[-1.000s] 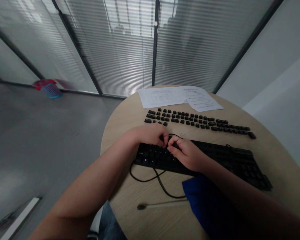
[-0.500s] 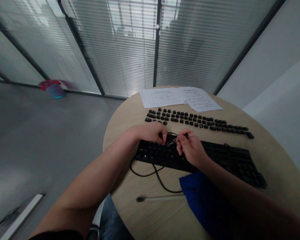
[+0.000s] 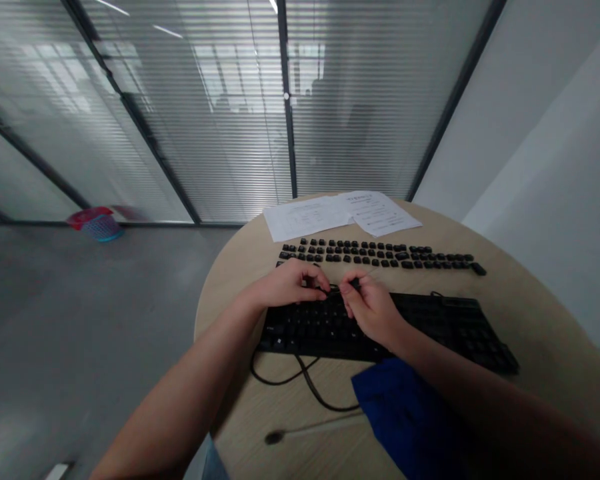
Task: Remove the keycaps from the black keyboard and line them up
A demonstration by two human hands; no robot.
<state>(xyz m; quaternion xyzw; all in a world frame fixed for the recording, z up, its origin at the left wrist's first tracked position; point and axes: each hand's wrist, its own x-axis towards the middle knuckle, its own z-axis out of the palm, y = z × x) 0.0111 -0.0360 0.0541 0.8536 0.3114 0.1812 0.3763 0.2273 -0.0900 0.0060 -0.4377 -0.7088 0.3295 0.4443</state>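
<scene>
A black keyboard (image 3: 430, 317) lies across the table, partly covered by my hands and right forearm. My left hand (image 3: 297, 283) is over its upper left part, thumb and forefinger pinched on something small and dark that I cannot make out. Close beside it, my right hand (image 3: 373, 307) is closed around the dark handle of a keycap puller (image 3: 354, 283); its wire end is mostly hidden. The two hands' fingertips nearly meet above the keys. Behind the keyboard, loose black keycaps (image 3: 401, 256) lie in several rows.
Printed papers (image 3: 305, 219) lie at the table's far edge. In front of the keyboard are a looped black cable (image 3: 325, 402), a thin pale stick with a dark end (image 3: 275, 437) and a blue cloth (image 3: 405, 413). A basket (image 3: 103, 228) stands on the floor.
The view has shifted, so the table sits lower and further left. My right hand has turned, and the thin wires seen between the hands are now mostly hidden. My left fingers have lifted slightly.
</scene>
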